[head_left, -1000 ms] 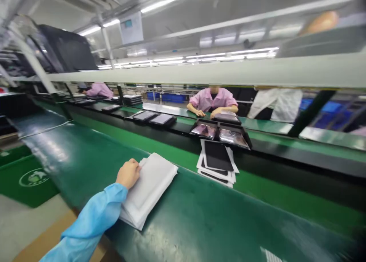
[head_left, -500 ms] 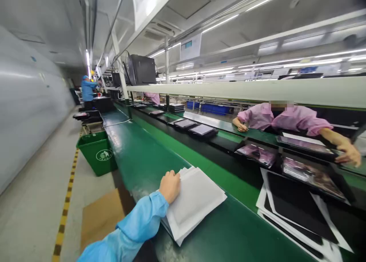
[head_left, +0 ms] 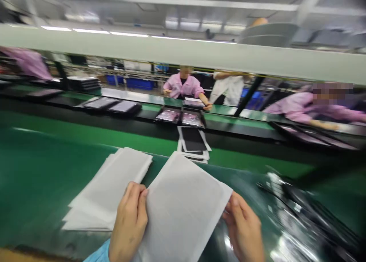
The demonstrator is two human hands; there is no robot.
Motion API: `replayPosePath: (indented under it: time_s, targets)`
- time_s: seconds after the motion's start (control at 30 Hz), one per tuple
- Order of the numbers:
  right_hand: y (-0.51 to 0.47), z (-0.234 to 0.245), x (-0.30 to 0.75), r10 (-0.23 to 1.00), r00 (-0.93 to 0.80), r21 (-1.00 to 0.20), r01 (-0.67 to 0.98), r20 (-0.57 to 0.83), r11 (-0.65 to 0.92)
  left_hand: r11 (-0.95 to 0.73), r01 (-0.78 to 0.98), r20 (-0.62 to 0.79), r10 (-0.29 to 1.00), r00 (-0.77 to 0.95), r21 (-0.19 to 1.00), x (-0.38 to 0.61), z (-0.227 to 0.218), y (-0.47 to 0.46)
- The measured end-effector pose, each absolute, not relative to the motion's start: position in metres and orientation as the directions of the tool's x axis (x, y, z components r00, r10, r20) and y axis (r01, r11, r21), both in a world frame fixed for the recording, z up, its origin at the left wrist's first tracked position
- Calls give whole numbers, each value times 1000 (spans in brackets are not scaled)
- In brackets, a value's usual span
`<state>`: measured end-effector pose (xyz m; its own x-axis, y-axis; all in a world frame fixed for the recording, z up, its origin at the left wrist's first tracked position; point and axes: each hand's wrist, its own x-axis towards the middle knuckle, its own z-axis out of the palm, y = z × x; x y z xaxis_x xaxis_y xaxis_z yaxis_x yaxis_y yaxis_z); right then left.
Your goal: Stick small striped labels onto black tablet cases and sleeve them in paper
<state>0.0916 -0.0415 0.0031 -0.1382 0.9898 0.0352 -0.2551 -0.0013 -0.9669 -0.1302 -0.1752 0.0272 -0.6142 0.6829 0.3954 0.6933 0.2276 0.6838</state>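
Note:
A flat white sleeve point(head_left: 183, 208), which looks like a thin foam or paper bag, is held up in front of me by both hands. My left hand point(head_left: 130, 220) pinches its left edge between thumb and fingers. At the upper right corner, my right hand point(head_left: 243, 224) grips it with thumb and fingertips. A stack of similar white sleeves point(head_left: 114, 186) lies on the green worktop point(head_left: 34, 178), just left of the held one. Whether anything is inside the held sleeve cannot be made out.
Cables and clear plastic bags point(head_left: 297, 216) lie blurred at the right. Beyond, black sheets with white borders point(head_left: 193, 140) lie in a pile. Black trays with flat panels point(head_left: 168, 115) line the conveyor. Co-workers in pink point(head_left: 184, 85) sit across, below a long pale beam point(head_left: 143, 47).
My view has swung right. The left hand has left the stack of sleeves and now holds a single sleeve. My right hand has come into view, gripping the same sleeve.

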Motion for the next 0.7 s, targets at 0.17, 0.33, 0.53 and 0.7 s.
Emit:
replayPosePath:
  time_s: [0.17,0.33,0.53,0.7]
  targets:
    - [-41,22,75,972,-223,-992,-110,80,56,150,612,339,719,-606,776,-105,-13,-146]
    - [-22,52,60,913,-29,-896,180,407,405,150,126,-69,865,-496,981,-106,-40,-138]
    - [-4,103,24,675,-114,-660,145,729,737,46,-301,-106,976,-187,953,-96,-50,-121]
    - [8,142,20,531,100,-541,138,841,830,73,-389,-139,980,-145,918,-92,-46,-108]
